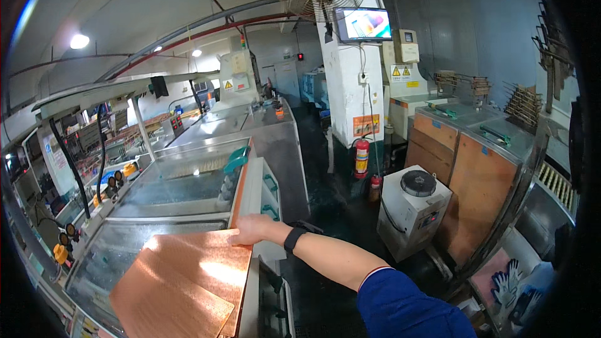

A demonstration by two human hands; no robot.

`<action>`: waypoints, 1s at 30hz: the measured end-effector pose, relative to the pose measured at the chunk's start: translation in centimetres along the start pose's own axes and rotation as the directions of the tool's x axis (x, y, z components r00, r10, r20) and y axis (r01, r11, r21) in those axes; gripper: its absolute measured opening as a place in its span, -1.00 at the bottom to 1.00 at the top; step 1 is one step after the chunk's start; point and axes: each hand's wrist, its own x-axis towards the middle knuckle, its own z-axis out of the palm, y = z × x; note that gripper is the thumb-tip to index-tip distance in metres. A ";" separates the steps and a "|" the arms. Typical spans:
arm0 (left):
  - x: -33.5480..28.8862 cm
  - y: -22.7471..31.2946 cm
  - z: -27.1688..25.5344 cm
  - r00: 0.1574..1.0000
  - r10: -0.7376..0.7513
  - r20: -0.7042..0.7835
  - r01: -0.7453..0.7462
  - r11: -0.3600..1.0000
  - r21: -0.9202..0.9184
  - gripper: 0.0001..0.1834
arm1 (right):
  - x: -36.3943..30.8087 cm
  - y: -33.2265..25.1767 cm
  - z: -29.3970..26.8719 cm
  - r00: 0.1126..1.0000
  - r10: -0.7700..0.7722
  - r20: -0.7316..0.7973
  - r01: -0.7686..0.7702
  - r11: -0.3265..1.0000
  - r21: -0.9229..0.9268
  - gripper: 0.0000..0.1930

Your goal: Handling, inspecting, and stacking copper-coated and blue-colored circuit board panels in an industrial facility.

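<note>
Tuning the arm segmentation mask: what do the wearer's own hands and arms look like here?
Right hand: no glove. Right wrist: black band, possibly a watch. Forearm bare up to a short blue sleeve with thin white and red trim at the cuff. Left hand and arm: not visible.

Aisle (332,197) between glass-lidded machine (178,178) and white box (404,228)

Copper-coloured sheets (178,285), blue sleeve (407,303)
</note>
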 end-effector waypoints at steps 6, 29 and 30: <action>0.7 -1.0 0.9 0.990 0.109 0.094 -0.123 0.979 0.163 -0.94 | 0.3 -1.0 1.1 0.959 -0.164 -0.230 0.131 0.979 -0.154 -0.44; 2.7 -0.8 -1.7 0.999 0.034 0.020 -0.033 0.999 -0.039 -0.92 | 0.0 -5.0 2.7 0.995 -0.055 -0.079 0.052 0.998 -0.036 -0.37; 2.6 -0.8 -1.6 0.999 0.041 0.020 -0.041 0.999 -0.034 -0.92 | -0.1 -5.0 2.6 0.995 -0.055 -0.079 0.053 0.998 -0.035 -0.37</action>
